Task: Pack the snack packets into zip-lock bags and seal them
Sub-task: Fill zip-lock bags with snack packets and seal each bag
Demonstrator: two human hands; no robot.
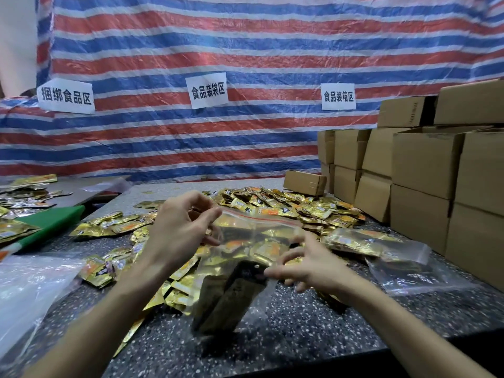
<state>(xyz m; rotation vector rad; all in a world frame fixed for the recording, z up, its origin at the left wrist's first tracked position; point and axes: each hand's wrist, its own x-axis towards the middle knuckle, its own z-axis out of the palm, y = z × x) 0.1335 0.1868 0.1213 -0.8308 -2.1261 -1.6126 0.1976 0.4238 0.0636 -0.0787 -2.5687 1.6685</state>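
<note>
A clear zip-lock bag (pixel 240 257) with a red seal strip hangs upright above the speckled table (pixel 300 331), holding several gold snack packets. My left hand (pixel 177 230) pinches the bag's top left corner at the red strip. My right hand (pixel 305 266) touches the bag's right side with spread, loosely curled fingers. A big pile of loose gold snack packets (pixel 286 205) lies behind and around the bag. Another filled zip-lock bag (pixel 362 241) lies flat to the right.
Stacked cardboard boxes (pixel 425 170) line the right side, with one small box (pixel 305 182) at the back. Clear plastic bags (pixel 30 290) lie at the left, beside a green board (pixel 54 222). A striped tarp (pixel 191 50) with paper signs hangs behind.
</note>
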